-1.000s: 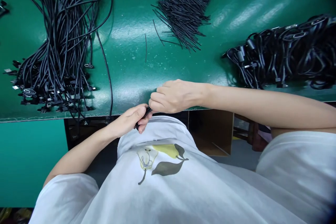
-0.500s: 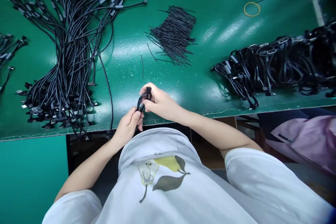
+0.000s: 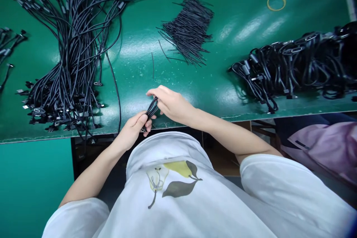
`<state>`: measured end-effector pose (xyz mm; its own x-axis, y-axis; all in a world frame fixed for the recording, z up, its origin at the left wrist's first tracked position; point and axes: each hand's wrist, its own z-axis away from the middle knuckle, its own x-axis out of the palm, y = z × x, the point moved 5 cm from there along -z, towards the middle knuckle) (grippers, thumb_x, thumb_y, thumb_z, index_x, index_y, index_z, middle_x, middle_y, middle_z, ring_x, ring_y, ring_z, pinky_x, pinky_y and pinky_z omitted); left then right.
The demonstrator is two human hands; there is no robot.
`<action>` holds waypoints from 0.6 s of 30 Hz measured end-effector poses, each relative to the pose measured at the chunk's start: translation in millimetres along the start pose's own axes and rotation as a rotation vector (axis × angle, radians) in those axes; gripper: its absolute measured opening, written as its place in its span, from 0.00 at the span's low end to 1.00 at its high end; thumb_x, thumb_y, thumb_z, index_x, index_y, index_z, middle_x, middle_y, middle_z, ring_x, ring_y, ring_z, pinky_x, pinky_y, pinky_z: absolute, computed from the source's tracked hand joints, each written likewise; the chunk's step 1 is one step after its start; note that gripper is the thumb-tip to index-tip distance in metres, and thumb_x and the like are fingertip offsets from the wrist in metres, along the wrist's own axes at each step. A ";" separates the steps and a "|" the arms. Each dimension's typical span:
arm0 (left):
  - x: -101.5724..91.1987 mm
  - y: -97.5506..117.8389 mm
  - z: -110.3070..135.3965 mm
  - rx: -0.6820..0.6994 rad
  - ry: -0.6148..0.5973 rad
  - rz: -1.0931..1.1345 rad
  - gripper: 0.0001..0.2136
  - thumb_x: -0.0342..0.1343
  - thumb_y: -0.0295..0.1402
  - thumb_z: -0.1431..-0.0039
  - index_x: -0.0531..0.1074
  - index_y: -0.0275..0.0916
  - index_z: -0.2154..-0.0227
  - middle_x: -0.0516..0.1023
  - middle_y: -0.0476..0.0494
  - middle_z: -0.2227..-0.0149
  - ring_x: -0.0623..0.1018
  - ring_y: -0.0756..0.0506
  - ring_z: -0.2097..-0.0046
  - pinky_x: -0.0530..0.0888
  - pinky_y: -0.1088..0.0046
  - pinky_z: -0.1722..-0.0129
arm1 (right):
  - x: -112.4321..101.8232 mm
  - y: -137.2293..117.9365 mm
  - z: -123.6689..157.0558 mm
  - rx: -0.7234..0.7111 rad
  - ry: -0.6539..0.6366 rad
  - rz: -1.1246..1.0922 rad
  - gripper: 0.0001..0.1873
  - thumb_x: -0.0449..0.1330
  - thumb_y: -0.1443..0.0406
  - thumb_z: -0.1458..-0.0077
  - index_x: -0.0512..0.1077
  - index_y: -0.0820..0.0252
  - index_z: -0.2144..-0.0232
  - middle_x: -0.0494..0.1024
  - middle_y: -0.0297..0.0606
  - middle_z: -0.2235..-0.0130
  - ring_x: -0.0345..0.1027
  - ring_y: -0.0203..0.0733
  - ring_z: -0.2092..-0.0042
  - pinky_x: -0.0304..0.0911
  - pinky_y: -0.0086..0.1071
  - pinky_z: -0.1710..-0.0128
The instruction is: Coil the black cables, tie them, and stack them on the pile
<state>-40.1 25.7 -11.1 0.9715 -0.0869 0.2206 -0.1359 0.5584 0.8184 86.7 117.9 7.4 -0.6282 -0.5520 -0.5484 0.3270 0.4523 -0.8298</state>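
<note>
Just over the near edge of the glossy green tabletop (image 3: 217, 81), here's the slim black cable folded into long loops (image 3: 151, 108), and we'll call that the clock's centre. The left hand (image 3: 134, 128) sits at about eight o'clock, closed round the lower end, thumb pressed on top. The right hand (image 3: 174, 104) is at three, fingers half-curled over the upper end; whether they grip, I can't tell. And there's the change! Half a second back the loops bulge open at the top with a dark plug on show; now they're drawn out slim, nearly parallel, the plug out of sight. That looks like a neater bundle, though I can't make out any binding round it. Around it, neither hand touches the big splayed pile of loose black cables (image 3: 75, 48) at ten, the heap of short, thin black strips (image 3: 189, 29) at one, or the row of looped black cable bundles (image 3: 298, 65) between two and three.
</note>
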 end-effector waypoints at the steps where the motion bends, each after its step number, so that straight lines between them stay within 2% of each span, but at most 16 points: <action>1: -0.6 -0.8 0.8 -0.028 -0.013 0.055 0.19 0.55 0.47 0.40 0.72 0.33 0.61 0.62 0.51 0.74 0.66 0.52 0.74 0.62 0.77 0.78 | -2.0 -0.8 0.7 -0.007 -0.049 -0.022 0.20 0.43 0.74 0.44 0.68 0.64 0.53 0.71 0.42 0.56 0.67 0.33 0.63 0.66 0.31 0.60; 3: -1.9 -2.5 2.1 -0.082 -0.017 0.129 0.18 0.58 0.47 0.43 0.72 0.33 0.63 0.61 0.52 0.75 0.65 0.52 0.74 0.58 0.78 0.79 | -7.9 -5.7 2.6 -0.087 -0.102 0.017 0.18 0.44 0.75 0.44 0.69 0.63 0.57 0.71 0.42 0.56 0.68 0.35 0.60 0.66 0.32 0.58; 5: -2.6 -4.3 2.4 -0.111 -0.011 0.132 0.18 0.59 0.46 0.44 0.72 0.33 0.65 0.60 0.52 0.76 0.64 0.52 0.75 0.56 0.78 0.80 | -13.1 -13.8 6.0 -0.238 -0.093 0.199 0.15 0.45 0.75 0.42 0.70 0.62 0.59 0.71 0.44 0.51 0.66 0.40 0.51 0.63 0.41 0.49; 7: -2.4 -5.4 1.4 -0.098 -0.018 0.053 0.17 0.58 0.47 0.43 0.71 0.34 0.67 0.60 0.52 0.77 0.63 0.52 0.75 0.56 0.77 0.79 | -10.8 -21.6 11.7 -0.411 -0.110 0.427 0.13 0.47 0.71 0.38 0.70 0.62 0.58 0.70 0.45 0.49 0.62 0.44 0.47 0.55 0.49 0.43; 9: -1.0 -5.6 -0.1 -0.063 -0.054 -0.077 0.18 0.54 0.48 0.40 0.69 0.36 0.70 0.63 0.51 0.76 0.64 0.51 0.74 0.59 0.76 0.77 | -2.4 -24.8 17.4 -0.544 -0.186 0.602 0.12 0.47 0.67 0.34 0.69 0.62 0.57 0.73 0.43 0.56 0.65 0.43 0.52 0.53 0.50 0.43; 12: 0.0 -4.0 -2.4 -0.019 -0.114 -0.215 0.18 0.50 0.48 0.36 0.68 0.37 0.71 0.66 0.50 0.75 0.65 0.50 0.72 0.63 0.73 0.72 | 5.8 -23.1 20.7 -0.645 -0.262 0.719 0.15 0.44 0.64 0.32 0.68 0.63 0.63 0.71 0.36 0.68 0.63 0.40 0.65 0.57 0.40 0.54; 15: 0.6 -1.9 -4.0 -0.033 -0.182 -0.171 0.20 0.46 0.48 0.35 0.70 0.36 0.71 0.67 0.48 0.74 0.66 0.48 0.69 0.64 0.71 0.66 | 4.4 -23.1 19.4 -0.722 -0.243 0.751 0.16 0.42 0.67 0.32 0.67 0.62 0.67 0.68 0.35 0.71 0.60 0.38 0.69 0.54 0.36 0.61; 18: 2.9 -4.6 -5.3 -0.128 -0.244 -0.008 0.19 0.49 0.46 0.36 0.73 0.34 0.68 0.65 0.49 0.75 0.66 0.48 0.69 0.63 0.70 0.65 | 1.9 -26.1 20.9 -0.773 -0.236 0.755 0.14 0.44 0.69 0.33 0.67 0.62 0.66 0.69 0.36 0.70 0.62 0.39 0.67 0.54 0.38 0.56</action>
<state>-35.6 27.2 -17.1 0.8947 -0.2797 0.3483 -0.0875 0.6549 0.7507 91.7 90.4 25.9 -0.2759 -0.0324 -0.9606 -0.0115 0.9995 -0.0304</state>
